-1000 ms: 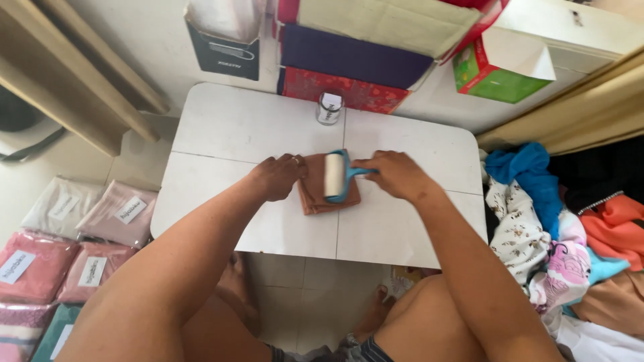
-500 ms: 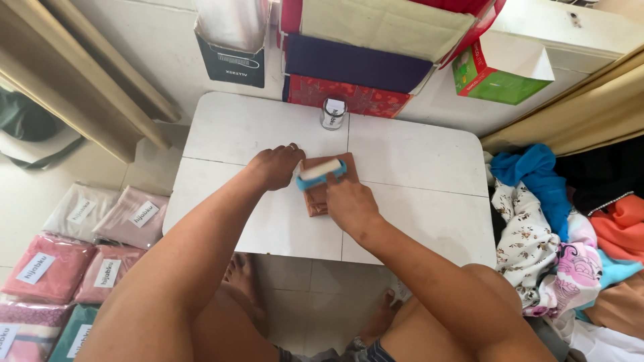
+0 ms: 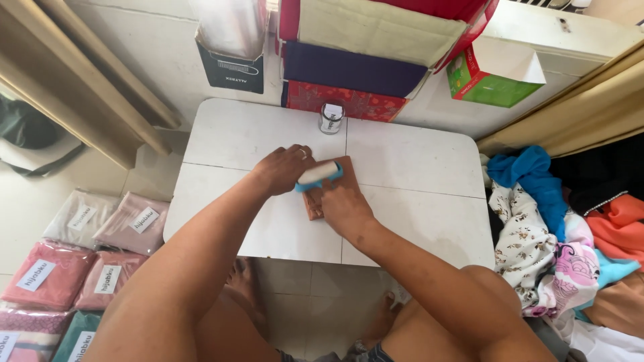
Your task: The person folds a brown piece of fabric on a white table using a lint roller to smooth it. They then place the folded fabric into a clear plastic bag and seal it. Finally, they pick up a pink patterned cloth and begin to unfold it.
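We are looking down on a small white folding table (image 3: 416, 221) that stands against a pale wall. Near its middle lies a folded piece of reddish-brown cloth (image 3: 314, 205), flat on the tabletop and partly hidden under our hands. Our left hand (image 3: 285, 167) rests at the cloth's left edge, fingers curled and pressed down on the fabric; a ring shows on one finger. Our right hand (image 3: 345, 209) lies over the cloth and closes around the blue handle of a lint roller (image 3: 319, 175), whose white roll lies tilted across the far part of the cloth, touching it. The roller sits just between the two hands.

At the far edge of the table, near its middle, a small jar (image 3: 331, 118) with a label stands upright, apart from the cloth. Behind that edge, flat boxes in red and dark blue (image 3: 349, 70) are stacked against the wall, with a green box (image 3: 493, 86) beyond the far right corner and a dark cardboard box (image 3: 231, 64) beyond the far left part.

On the floor off the left edge lie packed fabrics in clear bags (image 3: 80, 248), pink and teal. Off the right edge is a heap of loose clothes (image 3: 550, 221) in blue, white, pink and orange.
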